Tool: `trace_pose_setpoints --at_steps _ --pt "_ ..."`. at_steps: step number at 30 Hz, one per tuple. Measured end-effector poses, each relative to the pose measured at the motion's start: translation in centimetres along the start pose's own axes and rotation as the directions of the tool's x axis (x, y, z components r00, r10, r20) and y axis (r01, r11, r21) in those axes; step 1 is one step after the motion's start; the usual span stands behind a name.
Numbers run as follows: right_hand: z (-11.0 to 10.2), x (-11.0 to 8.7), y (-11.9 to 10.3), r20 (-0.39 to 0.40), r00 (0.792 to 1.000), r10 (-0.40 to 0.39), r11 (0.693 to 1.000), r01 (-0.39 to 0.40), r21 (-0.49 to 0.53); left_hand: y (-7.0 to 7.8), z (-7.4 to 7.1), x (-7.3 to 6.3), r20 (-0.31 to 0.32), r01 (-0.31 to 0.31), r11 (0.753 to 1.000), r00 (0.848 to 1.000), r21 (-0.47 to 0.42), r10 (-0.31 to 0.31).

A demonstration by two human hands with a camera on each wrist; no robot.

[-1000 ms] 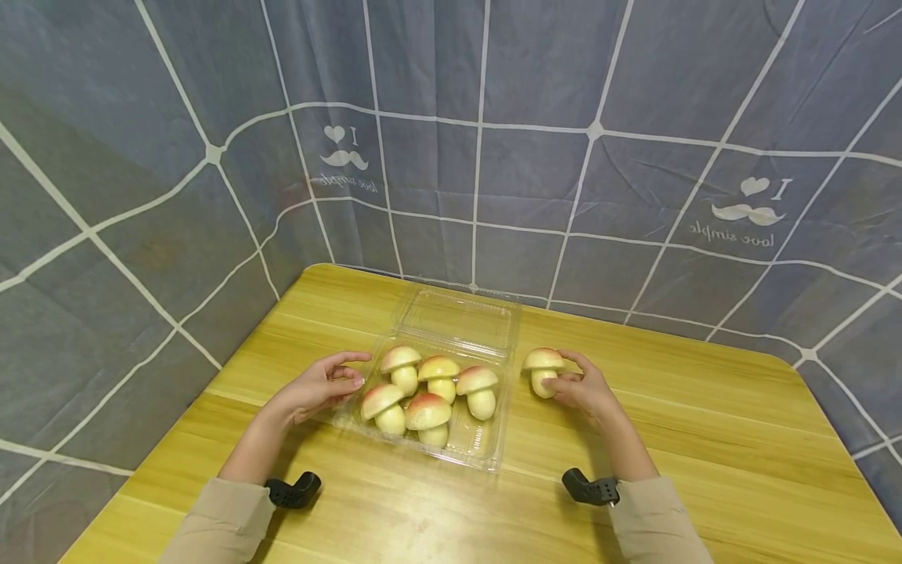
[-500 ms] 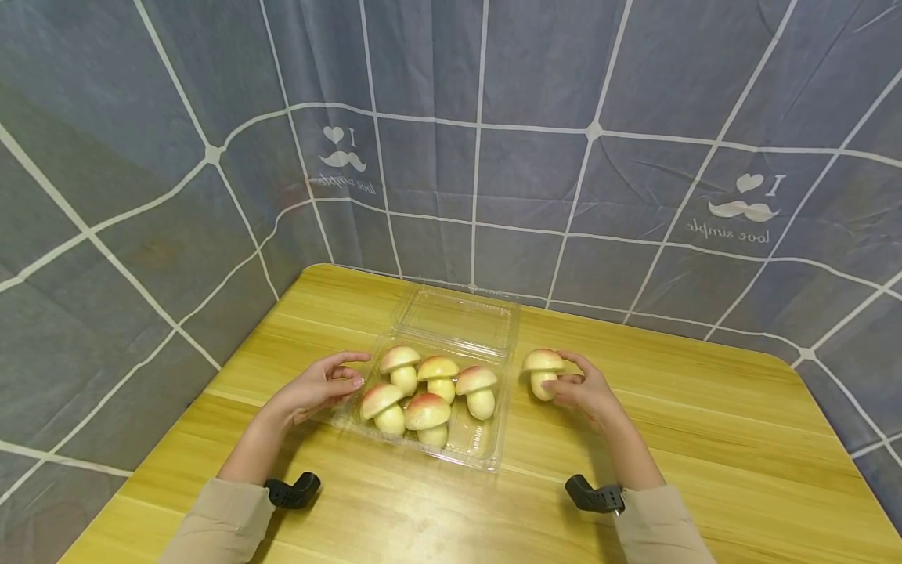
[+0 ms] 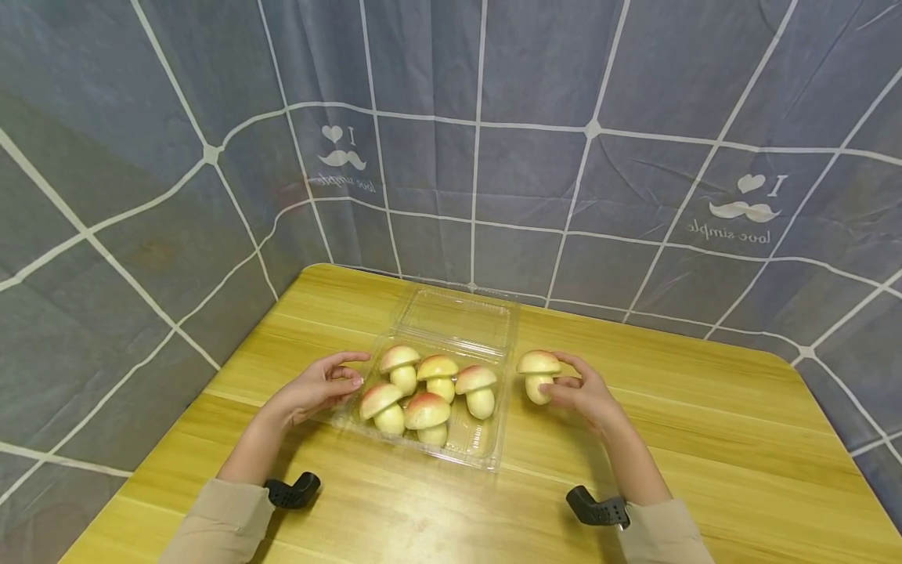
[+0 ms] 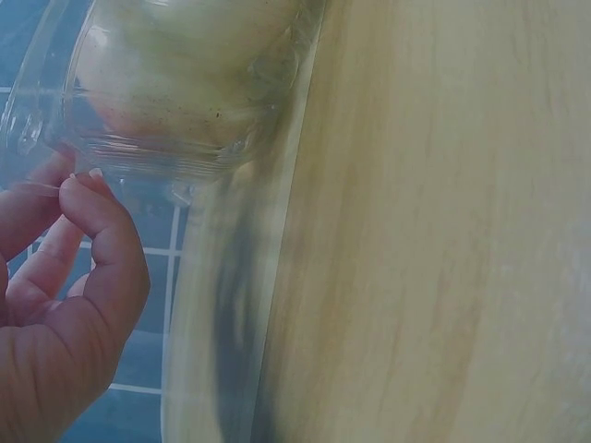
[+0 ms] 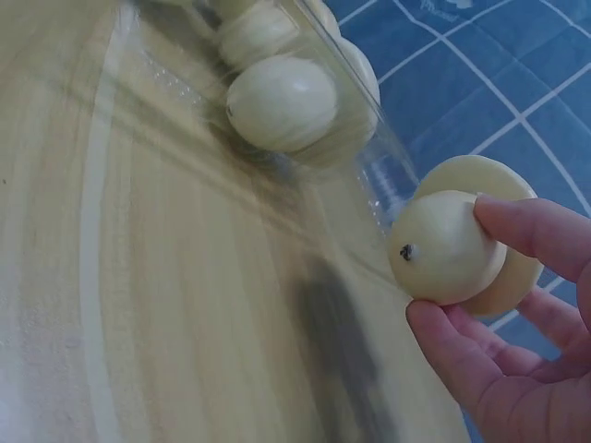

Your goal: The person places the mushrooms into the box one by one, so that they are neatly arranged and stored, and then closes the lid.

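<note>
A clear plastic clamshell container (image 3: 461, 442) lies with its lid (image 3: 458, 317) folded back. Several toy mushrooms, pale with reddish caps, sit in its base, among them a mushroom (image 3: 427, 415) at the front and a mushroom (image 3: 479, 392) at the right. My left hand (image 3: 317, 388) pinches the container's left rim between thumb and finger; the left wrist view shows the hand (image 4: 78, 286) at that edge. To the right of the container, my right hand (image 3: 581, 392) holds another mushroom (image 3: 539, 374) by its stem, upright. In the right wrist view its rounded stem end (image 5: 443, 249) faces the camera.
Everything stands on a yellow wood-grain table (image 3: 705, 439). A grey-blue curtain (image 3: 535, 180) with white lines rises behind and to the left of it. Black wrist mounts (image 3: 294, 491) sit at both sleeves.
My right hand has shifted slightly left, bringing the held mushroom a little closer to the container. The left hand and the container have stayed in place.
</note>
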State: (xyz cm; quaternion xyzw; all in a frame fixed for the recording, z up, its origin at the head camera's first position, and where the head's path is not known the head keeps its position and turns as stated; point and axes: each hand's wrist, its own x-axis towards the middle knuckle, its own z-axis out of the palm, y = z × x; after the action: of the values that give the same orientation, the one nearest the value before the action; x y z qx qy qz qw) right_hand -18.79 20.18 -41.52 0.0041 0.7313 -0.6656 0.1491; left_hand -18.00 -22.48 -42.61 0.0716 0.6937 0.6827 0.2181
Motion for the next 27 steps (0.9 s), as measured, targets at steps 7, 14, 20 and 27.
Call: trace_pose_setpoints --at_steps 7,14,20,27 --pt "0.4 -0.7 -0.2 0.016 1.0 0.003 1.0 -0.002 -0.018 0.0 0.0 0.0 0.001 -0.003 1.0 1.0 -0.002 0.003" --pt "0.8 -1.4 -0.8 0.06 0.998 -0.017 1.0 0.018 -0.004 0.0 0.1 0.1 0.004 -0.009 1.0 1.0 -0.009 0.009" --pt "1.0 -1.6 -1.0 0.091 0.995 -0.035 0.999 0.034 0.007 0.0 0.1 0.0 0.01 -0.015 1.0 1.0 -0.005 0.015" --pt "1.3 -1.6 -1.1 0.124 0.991 -0.041 0.999 0.039 0.014 0.1 0.1 0.0 0.013 -0.017 1.0 1.0 -0.005 0.017"
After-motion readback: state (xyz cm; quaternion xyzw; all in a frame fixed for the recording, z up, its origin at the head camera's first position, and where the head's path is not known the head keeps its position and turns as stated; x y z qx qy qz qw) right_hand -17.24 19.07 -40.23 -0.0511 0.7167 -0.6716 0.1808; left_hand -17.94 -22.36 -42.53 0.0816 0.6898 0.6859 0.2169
